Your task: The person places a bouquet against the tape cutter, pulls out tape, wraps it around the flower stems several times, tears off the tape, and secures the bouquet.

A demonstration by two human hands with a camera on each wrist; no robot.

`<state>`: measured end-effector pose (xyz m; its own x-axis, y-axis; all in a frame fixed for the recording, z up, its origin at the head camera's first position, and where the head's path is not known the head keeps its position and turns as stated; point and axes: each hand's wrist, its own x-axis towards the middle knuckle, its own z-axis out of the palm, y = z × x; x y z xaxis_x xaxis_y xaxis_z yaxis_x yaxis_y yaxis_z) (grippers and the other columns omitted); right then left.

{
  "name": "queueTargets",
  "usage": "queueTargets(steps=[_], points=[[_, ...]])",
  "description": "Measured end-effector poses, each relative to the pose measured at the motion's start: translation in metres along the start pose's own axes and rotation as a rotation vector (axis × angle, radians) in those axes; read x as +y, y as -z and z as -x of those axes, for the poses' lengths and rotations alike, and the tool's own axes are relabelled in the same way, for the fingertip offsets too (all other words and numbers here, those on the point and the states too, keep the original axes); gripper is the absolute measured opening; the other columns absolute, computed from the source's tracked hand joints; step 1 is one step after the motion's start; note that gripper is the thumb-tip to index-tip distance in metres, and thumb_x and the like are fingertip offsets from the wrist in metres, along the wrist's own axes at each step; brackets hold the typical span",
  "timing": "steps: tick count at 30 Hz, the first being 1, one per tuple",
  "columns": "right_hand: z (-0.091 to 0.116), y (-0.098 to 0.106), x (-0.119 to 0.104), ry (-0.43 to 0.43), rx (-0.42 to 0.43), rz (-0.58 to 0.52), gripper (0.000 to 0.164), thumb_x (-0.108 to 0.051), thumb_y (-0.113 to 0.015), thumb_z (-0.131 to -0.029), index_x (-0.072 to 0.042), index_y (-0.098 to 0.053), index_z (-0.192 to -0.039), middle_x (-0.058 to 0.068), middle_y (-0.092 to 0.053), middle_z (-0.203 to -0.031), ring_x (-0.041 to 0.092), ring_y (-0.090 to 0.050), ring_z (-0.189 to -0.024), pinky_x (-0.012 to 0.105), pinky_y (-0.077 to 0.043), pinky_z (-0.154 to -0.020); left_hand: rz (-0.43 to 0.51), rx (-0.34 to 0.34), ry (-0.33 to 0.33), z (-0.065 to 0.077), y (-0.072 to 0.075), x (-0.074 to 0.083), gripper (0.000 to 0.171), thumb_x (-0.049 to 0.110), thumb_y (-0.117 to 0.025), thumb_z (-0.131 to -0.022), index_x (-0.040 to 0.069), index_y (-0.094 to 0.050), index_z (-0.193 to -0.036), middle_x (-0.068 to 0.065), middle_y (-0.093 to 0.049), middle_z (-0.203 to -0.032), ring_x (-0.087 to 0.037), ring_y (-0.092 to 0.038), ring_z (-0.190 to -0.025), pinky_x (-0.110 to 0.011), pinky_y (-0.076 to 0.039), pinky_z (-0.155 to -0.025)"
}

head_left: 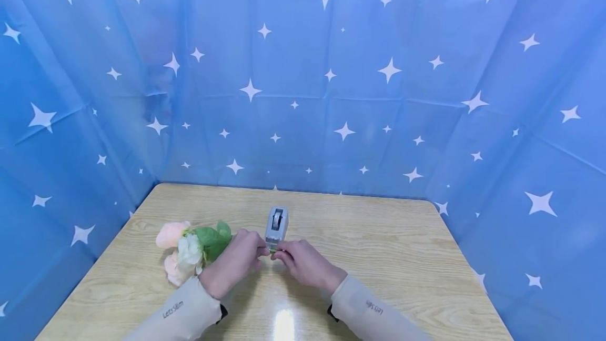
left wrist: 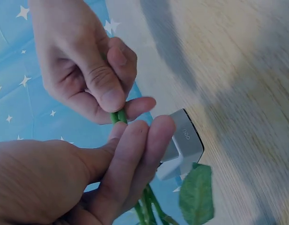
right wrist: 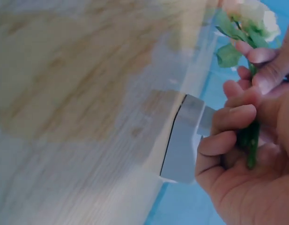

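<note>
A bunch of artificial flowers (head_left: 189,250), pale pink and white with green leaves, lies to the left in the head view, heads pointing left. My left hand (head_left: 239,257) grips its green stems (left wrist: 146,208) below the leaves. Close beside it, my right hand (head_left: 307,266) pinches the stem ends between thumb and fingers. In the right wrist view the cut stem ends (right wrist: 251,159) poke out of the curled right fingers. A grey tape dispenser (head_left: 276,237) stands just beyond both hands, its roll of tape showing on top.
Everything is over a light wood-grain table (head_left: 379,241). A blue curtain (head_left: 303,120) with white stars hangs around its back and sides. Light glares off the tabletop near the front middle.
</note>
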<state>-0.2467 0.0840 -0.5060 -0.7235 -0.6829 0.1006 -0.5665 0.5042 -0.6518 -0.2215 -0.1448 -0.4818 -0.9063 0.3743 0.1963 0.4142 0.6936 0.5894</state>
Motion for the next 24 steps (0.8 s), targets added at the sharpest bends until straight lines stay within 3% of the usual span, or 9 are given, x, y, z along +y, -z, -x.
queueTargets(steps=[2, 6, 9, 12, 16, 20, 24], points=[[0.0, 0.003, 0.0, -0.024, -0.012, -0.055, 0.03, -0.02, -0.057, -0.125, -0.004, -0.081, -0.121, -0.004, -0.059, -0.075, -0.001, -0.039, -0.06, 0.018, -0.039, -0.062, -0.038, 0.019, -0.04, 0.0, 0.0, 0.0, 0.03, -0.022, -0.085, -0.075, 0.007, -0.086, -0.081, -0.004, -0.082, -0.076, -0.001, -0.056, -0.063, -0.018, -0.049, -0.055], [0.0, 0.006, -0.001, -0.076, -0.042, -0.136, 0.042, -0.029, -0.049, -0.128, -0.002, -0.083, -0.129, -0.011, -0.045, -0.068, 0.001, -0.034, -0.056, 0.02, -0.035, -0.06, -0.089, 0.031, -0.072, 0.002, 0.002, 0.003, 0.031, -0.023, -0.084, -0.079, 0.005, -0.09, -0.091, -0.011, -0.087, -0.086, -0.003, -0.065, -0.068, -0.019, -0.055, -0.059], [-0.002, 0.007, -0.002, -0.108, -0.064, -0.201, 0.045, -0.027, -0.048, -0.128, 0.0, -0.084, -0.127, -0.008, -0.046, -0.069, 0.003, -0.03, -0.054, 0.021, -0.034, -0.058, -0.128, 0.04, -0.088, 0.003, 0.002, 0.005, 0.029, -0.022, -0.083, -0.084, 0.005, -0.089, -0.093, -0.011, -0.085, -0.085, -0.004, -0.066, -0.069, -0.019, -0.056, -0.06], [-0.004, 0.007, -0.001, -0.143, -0.073, -0.271, 0.041, -0.02, -0.051, -0.126, 0.0, -0.086, -0.121, -0.003, -0.056, -0.074, 0.005, -0.03, -0.055, 0.022, -0.035, -0.058, -0.169, 0.055, -0.11, 0.004, 0.0, 0.006, 0.024, -0.018, -0.086, -0.087, 0.006, -0.086, -0.088, -0.007, -0.079, -0.08, -0.003, -0.063, -0.068, -0.018, -0.054, -0.059], [-0.006, 0.008, -0.001, -0.191, -0.051, -0.313, 0.036, -0.016, -0.056, -0.124, -0.003, -0.088, -0.111, -0.003, -0.062, -0.08, 0.007, -0.033, -0.058, 0.021, -0.033, -0.057, -0.166, 0.071, -0.101, 0.002, -0.002, 0.005, 0.025, -0.018, -0.086, -0.088, 0.005, -0.082, -0.081, -0.009, -0.078, -0.079, -0.003, -0.06, -0.066, -0.018, -0.051, -0.056], [-0.008, 0.008, 0.001, -0.209, -0.037, -0.298, 0.036, -0.017, -0.058, -0.124, -0.003, -0.087, -0.107, -0.008, -0.051, -0.074, 0.008, -0.033, -0.059, 0.021, -0.03, -0.054, -0.165, 0.101, -0.063, 0.002, -0.004, 0.007, 0.021, -0.013, -0.085, -0.094, 0.005, -0.085, -0.083, -0.011, -0.08, -0.081, -0.005, -0.062, -0.067, -0.019, -0.051, -0.056], [-0.009, 0.005, 0.002, -0.211, -0.035, -0.283, 0.037, -0.017, -0.057, -0.124, -0.004, -0.086, -0.106, -0.01, -0.043, -0.068, 0.008, -0.033, -0.057, 0.021, -0.031, -0.054, -0.216, 0.139, -0.02, 0.004, -0.004, 0.011, 0.011, 0.004, -0.091, -0.098, 0.006, -0.087, -0.088, -0.006, -0.076, -0.078, -0.007, -0.064, -0.066, -0.017, -0.052, -0.055]])
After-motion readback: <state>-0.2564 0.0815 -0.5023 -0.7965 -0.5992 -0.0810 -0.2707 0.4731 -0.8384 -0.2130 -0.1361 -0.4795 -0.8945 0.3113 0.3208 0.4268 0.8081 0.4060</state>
